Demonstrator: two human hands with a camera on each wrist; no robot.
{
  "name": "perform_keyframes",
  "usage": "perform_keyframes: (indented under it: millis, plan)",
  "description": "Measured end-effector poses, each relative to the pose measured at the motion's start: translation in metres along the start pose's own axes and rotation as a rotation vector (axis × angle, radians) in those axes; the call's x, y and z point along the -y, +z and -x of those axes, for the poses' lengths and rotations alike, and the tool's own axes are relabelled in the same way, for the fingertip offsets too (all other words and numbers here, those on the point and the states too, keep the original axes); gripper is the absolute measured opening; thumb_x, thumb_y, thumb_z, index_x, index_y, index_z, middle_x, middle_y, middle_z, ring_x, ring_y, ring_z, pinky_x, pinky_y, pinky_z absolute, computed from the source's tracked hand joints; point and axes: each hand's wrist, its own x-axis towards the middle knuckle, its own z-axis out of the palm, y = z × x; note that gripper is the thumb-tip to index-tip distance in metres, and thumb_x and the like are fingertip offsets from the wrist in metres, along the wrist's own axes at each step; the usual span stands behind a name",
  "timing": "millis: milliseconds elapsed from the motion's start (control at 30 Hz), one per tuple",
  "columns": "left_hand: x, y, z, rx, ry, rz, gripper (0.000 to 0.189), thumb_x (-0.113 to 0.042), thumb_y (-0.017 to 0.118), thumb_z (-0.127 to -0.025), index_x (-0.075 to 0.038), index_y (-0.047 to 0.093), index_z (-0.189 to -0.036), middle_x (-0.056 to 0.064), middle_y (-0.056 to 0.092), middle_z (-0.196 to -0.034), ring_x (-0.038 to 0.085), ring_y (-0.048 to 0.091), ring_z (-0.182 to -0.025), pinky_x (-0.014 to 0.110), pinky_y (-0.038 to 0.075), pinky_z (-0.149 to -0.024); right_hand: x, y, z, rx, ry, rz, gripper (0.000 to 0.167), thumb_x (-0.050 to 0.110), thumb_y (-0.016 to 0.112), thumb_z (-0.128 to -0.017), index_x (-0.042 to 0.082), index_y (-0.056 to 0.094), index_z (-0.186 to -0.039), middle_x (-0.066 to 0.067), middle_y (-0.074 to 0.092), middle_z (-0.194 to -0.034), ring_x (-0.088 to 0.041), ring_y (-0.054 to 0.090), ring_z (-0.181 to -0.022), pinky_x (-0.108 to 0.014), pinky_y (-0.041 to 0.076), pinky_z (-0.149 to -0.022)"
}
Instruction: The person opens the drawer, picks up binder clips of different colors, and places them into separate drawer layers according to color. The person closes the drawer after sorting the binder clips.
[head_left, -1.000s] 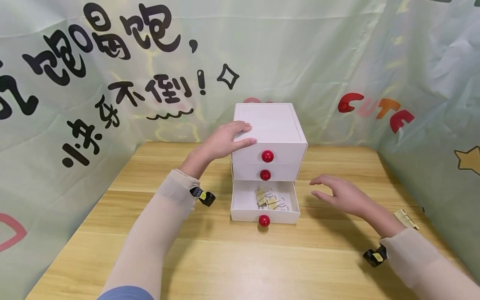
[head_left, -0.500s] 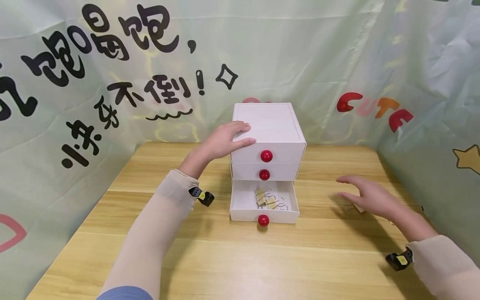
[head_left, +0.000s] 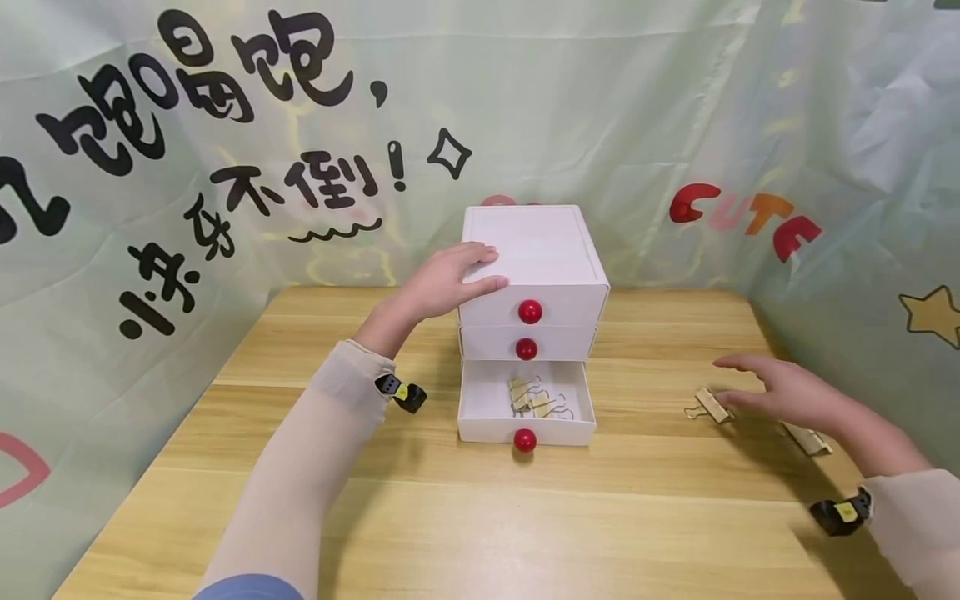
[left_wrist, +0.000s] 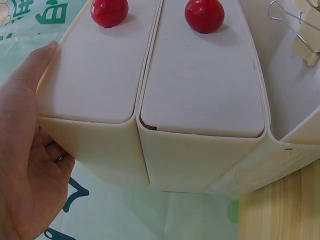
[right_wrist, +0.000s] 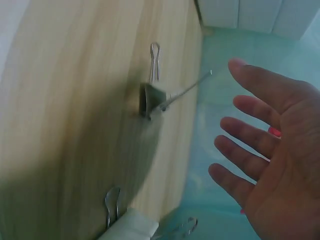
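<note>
A white drawer box [head_left: 536, 242] with red round knobs stands on the table. My left hand [head_left: 450, 279] rests on its top left edge, thumb and a finger laid over the top; the left wrist view shows the hand [left_wrist: 30, 135] against the box's corner. The bottom drawer [head_left: 480, 429] is pulled out and holds several binder clips [head_left: 536, 402]. At the right, my right hand [head_left: 795, 396] hovers with fingers spread and nothing between them. Close to its thumb lies a cream binder clip [head_left: 711, 406] with wire handles. A second clip [head_left: 807, 438] lies partly behind the wrist.
The upper two drawers [head_left: 487, 313] are closed. A wooden table [head_left: 465, 517] spreads beneath everything. Pale green printed cloth [head_left: 600, 100] hangs behind and along both sides, with the right cloth near the right hand.
My right hand has moved rightward, away from the drawer and over to the loose clips. Both loose clips now show more fully. The left hand stays put on the box.
</note>
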Motion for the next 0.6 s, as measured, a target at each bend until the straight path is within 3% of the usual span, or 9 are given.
perform_keyframes:
  millis: [233, 433, 600]
  plan:
    - [0.001, 0.0, 0.0, 0.004, -0.001, -0.007, 0.064, -0.052, 0.057, -0.095, -0.008, 0.053, -0.141, 0.007, 0.048, -0.146, 0.022, 0.034, -0.141, 0.034, 0.024, -0.116, -0.009, 0.004, 0.0, 0.061, -0.032, -0.036, 0.068, 0.034, 0.076, -0.086, -0.004, 0.051, -0.136, -0.03, 0.053, -0.131, -0.051, 0.048, -0.119, -0.063, 0.043, -0.088]
    - [0.002, 0.0, 0.0, -0.004, 0.004, -0.005, 0.064, -0.053, 0.056, -0.095, -0.008, 0.053, -0.14, 0.006, 0.049, -0.146, 0.022, 0.034, -0.141, 0.034, 0.024, -0.116, -0.008, 0.013, -0.001, 0.11, -0.069, -0.017, 0.07, 0.032, 0.082, -0.079, -0.001, 0.054, -0.135, -0.027, 0.055, -0.13, -0.048, 0.051, -0.119, -0.055, 0.047, -0.089]
    - [0.002, 0.001, 0.0, -0.003, 0.004, -0.002, 0.064, -0.053, 0.056, -0.095, -0.008, 0.053, -0.141, 0.006, 0.048, -0.146, 0.022, 0.034, -0.141, 0.034, 0.023, -0.116, -0.007, 0.02, -0.002, 0.144, -0.068, -0.005, 0.068, 0.027, 0.083, -0.077, 0.0, 0.056, -0.134, -0.028, 0.056, -0.13, -0.048, 0.053, -0.116, -0.056, 0.048, -0.088]
